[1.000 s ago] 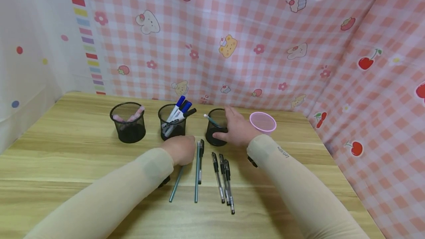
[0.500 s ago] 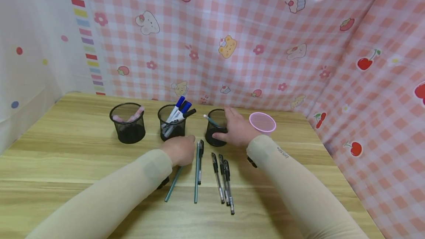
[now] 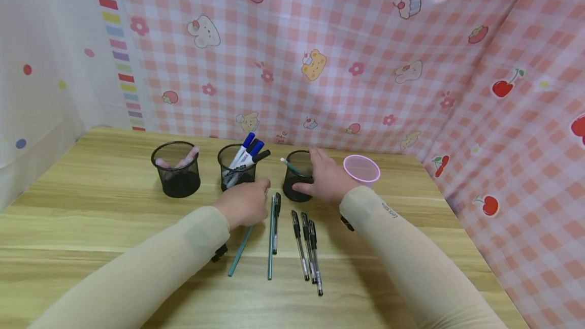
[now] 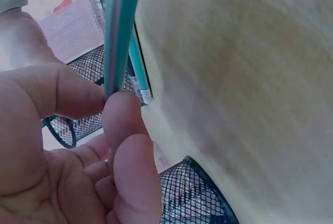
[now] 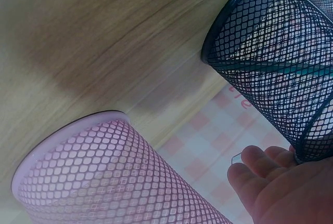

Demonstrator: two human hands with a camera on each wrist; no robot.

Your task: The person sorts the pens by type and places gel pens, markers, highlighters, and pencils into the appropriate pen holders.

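Note:
My left hand (image 3: 242,204) pinches a green pencil (image 4: 122,31) between thumb and fingertips; its lower length slants toward me in the head view. Another green pencil (image 3: 270,248) lies on the table just right of that hand, beside a black-capped gel pen (image 3: 276,222). My right hand (image 3: 329,176) holds the side of a black mesh pen holder (image 3: 294,189), thumb across the front and fingers toward the back, near the rim in the right wrist view. One green pencil (image 3: 293,167) leans inside this holder, its white eraser end over the rim.
Left of centre, a black mesh holder (image 3: 225,169) carries blue and black markers (image 3: 247,154). Farther left, another black holder (image 3: 180,184) contains pink fuzzy sticks (image 3: 187,157). A pink mesh holder (image 3: 361,168) stands beyond my right hand. Several gel pens (image 3: 308,248) lie front centre.
My left hand has shifted slightly up and to the left, and the pencil's lower end has swung a little left. My right hand and the holder have stayed put.

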